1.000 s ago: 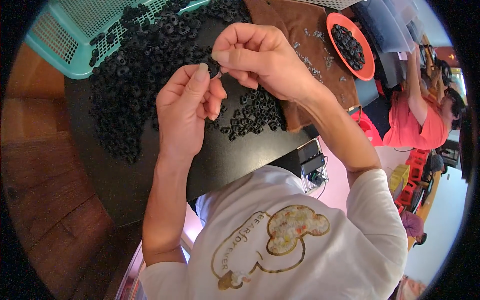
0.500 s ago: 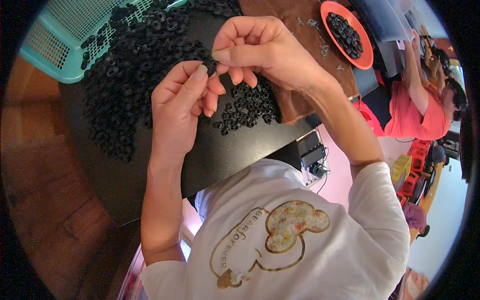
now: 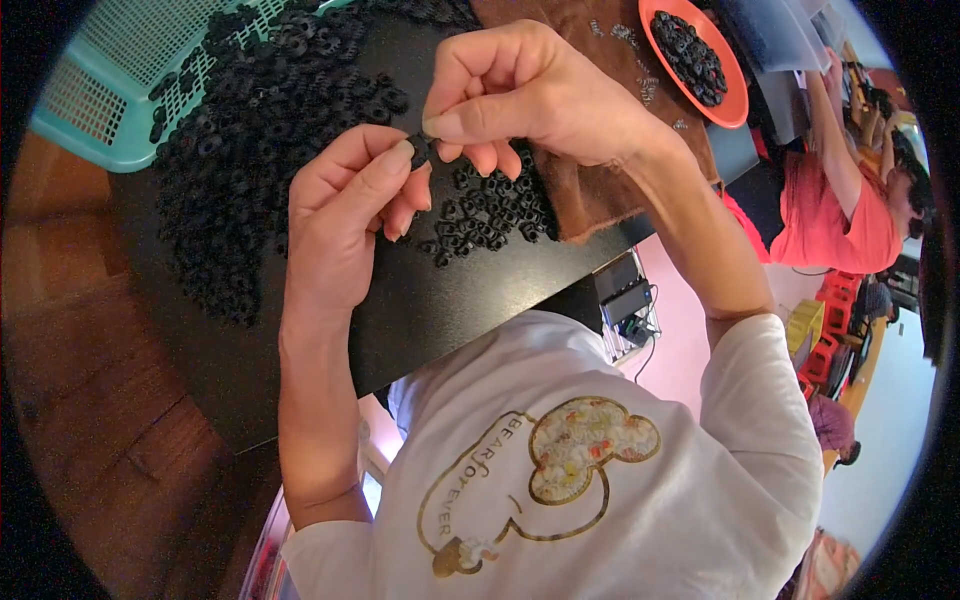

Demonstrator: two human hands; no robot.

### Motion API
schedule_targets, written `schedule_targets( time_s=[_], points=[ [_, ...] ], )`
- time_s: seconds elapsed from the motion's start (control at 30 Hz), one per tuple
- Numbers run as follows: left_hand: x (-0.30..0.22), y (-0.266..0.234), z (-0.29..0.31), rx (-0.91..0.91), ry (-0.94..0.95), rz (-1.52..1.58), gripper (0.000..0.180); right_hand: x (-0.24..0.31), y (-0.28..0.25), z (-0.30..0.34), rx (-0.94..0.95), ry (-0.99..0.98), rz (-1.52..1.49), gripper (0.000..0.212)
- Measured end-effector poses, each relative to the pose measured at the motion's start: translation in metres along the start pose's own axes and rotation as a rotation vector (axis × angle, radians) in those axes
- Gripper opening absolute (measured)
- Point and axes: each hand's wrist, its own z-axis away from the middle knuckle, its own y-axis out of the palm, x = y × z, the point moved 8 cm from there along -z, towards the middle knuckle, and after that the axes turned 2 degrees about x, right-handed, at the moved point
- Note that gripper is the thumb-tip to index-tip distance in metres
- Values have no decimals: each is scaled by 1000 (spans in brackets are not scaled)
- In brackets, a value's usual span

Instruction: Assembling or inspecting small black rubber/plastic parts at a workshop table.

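Head view: a dark bench point(image 3: 430, 320) with a curved edge runs in front of a person in a white printed T-shirt. Across its left part spreads a wide heap of black parts point(image 3: 220, 200), reaching up into a teal mesh basket point(image 3: 75, 140) at the upper left. Right of centre lies a brown cloth point(image 3: 600, 195), and past it, near the upper right, sits a clear plastic bin point(image 3: 765, 35). Above the bench the two bare hands meet, close together. The right hand point(image 3: 520, 90) has its thumb and forefinger tips pressed together; whether anything is clamped between them cannot be told. The left hand point(image 3: 340, 215) has its thumb and forefinger closed on a small piece, its other fingers curled beneath. An orange plate point(image 3: 738, 90) beside the cloth carries a mound of black pieces point(image 3: 690, 60). Below the right hand, a loose cluster of black rings point(image 3: 490, 215) lies next to the cloth's edge. Tiny silvery coils point(image 3: 648, 85) are scattered on the cloth. Smallest is the black part point(image 3: 420, 152) at the left fingertips, just under the right thumb.
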Motion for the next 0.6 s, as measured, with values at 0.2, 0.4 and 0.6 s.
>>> schedule_targets(
  time_s=[0.2,0.4,0.6],
  points=[
    [2,-2,1,12,-67,13,18,2,4,1,26,8,52,8],
    [0,0,1,43,-51,-8,18,-3,5,4,61,40,19,7],
    [-1,2,2,67,-52,2,20,-4,7,5,82,52,-17,7]
  ],
)
